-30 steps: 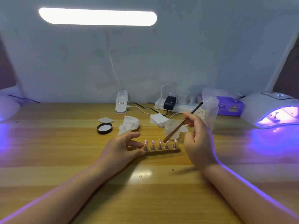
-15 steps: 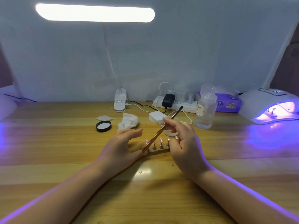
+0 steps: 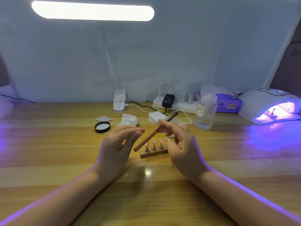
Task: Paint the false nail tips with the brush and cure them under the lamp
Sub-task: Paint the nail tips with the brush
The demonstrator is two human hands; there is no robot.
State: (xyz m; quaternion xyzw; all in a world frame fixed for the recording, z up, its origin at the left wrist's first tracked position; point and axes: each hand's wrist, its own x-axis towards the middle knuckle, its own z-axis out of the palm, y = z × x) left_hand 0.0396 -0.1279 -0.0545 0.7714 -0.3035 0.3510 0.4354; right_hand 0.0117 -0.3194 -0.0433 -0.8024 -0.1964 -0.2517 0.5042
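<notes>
While our right hand (image 3: 184, 149) pinches one copper-coloured brush (image 3: 151, 136) between thumb and fingertips, our left hand (image 3: 117, 147) stands beside it with fingers straight and relaxed, holding nothing. We count two hands and one brush. The brush slants from beyond the right hand's fingertips down toward the left hand, its lower end just short of the left palm.

Between the two hands sits one small wooden holder (image 3: 154, 153). We count four pink nail tips (image 3: 153, 142) on metal stands showing in a row; the right hand hides the holder's right end, so we cannot tell whether more stand there.

Far off to the right of the right hand, one white curing lamp (image 3: 267, 103) glows purple. Beyond the right hand stands one clear bottle (image 3: 206, 108); beyond the left hand lies one black lid (image 3: 102, 127) and one crumpled tissue (image 3: 130, 119).

Compared with a second ago, the right hand has come in toward the left, and the brush now crosses in front of the leftmost tip rather than the fourth. Our left hand has lifted off the holder's end, its fingers straighter than before.
</notes>
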